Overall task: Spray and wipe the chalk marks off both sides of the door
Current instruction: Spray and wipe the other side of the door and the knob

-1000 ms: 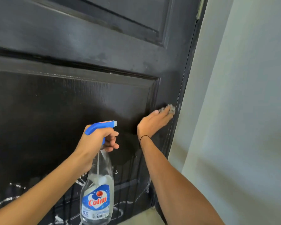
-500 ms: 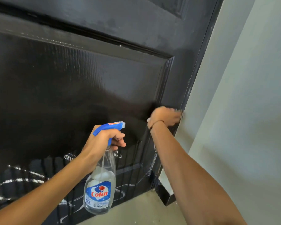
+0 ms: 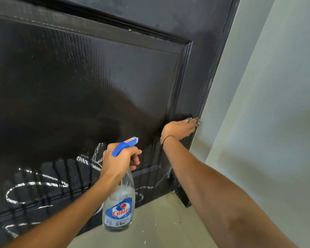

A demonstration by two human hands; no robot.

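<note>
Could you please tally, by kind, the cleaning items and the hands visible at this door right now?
Spray bottle: 1, gripped by the left hand
Cloth: 1, a grey scrap showing under the right hand, pressed against the door
Hands: 2
Total: 4

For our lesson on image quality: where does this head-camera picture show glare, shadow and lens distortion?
Head view: a pale sheen lies across the wet door panel; a dark shadow falls on it above the bottle; the door's right edge leans and bows, a wide-angle effect; the chalk marks at lower left look slightly soft.
</note>
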